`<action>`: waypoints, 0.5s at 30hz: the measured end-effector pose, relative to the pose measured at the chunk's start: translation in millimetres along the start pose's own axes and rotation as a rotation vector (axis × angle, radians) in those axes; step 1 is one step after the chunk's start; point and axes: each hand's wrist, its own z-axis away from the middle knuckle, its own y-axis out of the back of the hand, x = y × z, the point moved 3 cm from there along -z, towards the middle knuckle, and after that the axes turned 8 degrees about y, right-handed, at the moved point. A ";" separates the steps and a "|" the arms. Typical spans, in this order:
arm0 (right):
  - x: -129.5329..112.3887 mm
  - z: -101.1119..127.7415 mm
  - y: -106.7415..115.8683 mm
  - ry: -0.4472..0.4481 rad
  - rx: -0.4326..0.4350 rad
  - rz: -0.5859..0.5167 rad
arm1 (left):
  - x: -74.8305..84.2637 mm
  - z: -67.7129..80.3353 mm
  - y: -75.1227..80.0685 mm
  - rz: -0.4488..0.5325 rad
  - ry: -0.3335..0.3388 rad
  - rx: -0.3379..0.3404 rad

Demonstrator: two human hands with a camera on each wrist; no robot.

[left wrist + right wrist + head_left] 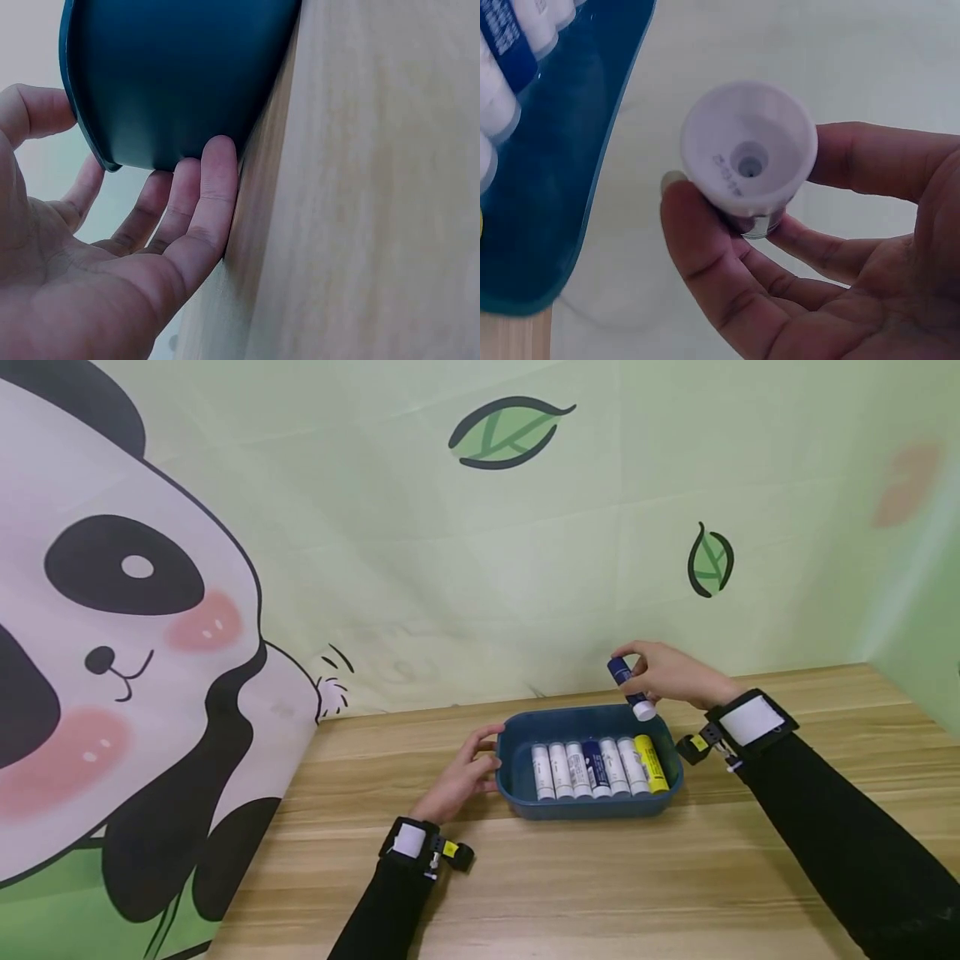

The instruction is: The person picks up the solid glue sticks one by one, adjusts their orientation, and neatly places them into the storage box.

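A dark blue glue stick point(630, 687) with a white end is pinched between the thumb and fingers of my right hand point(671, 675). It tilts above the back right corner of a blue plastic bin point(592, 810). The right wrist view looks onto the stick's hollow white end point(750, 150). Inside the bin lies a row of glue sticks: several white ones point(560, 771), a dark blue one point(596, 768) and a yellow one point(650, 763) at the right. My left hand point(459, 777) rests its loosely bent fingers point(217, 176) against the bin's left end, thumb by the rim.
The bin stands on a wood-grain table point(585, 893), near its back edge. Behind rises a pale green backdrop point(420, 568) printed with leaves and a large panda point(135, 668). Each wrist wears a strap with a small camera point(456, 855).
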 end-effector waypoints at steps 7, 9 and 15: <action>-16.2 -4.9 -13.7 0.009 -0.034 0.026 | -0.1 -0.4 -1.0 0.005 -0.002 0.010; -18.8 -6.3 -17.6 0.009 -0.048 0.025 | -0.4 -0.7 -0.8 0.002 0.000 0.011; -22.3 -12.5 -27.8 0.004 -0.075 0.027 | -0.3 -0.3 -0.2 -0.002 0.001 0.011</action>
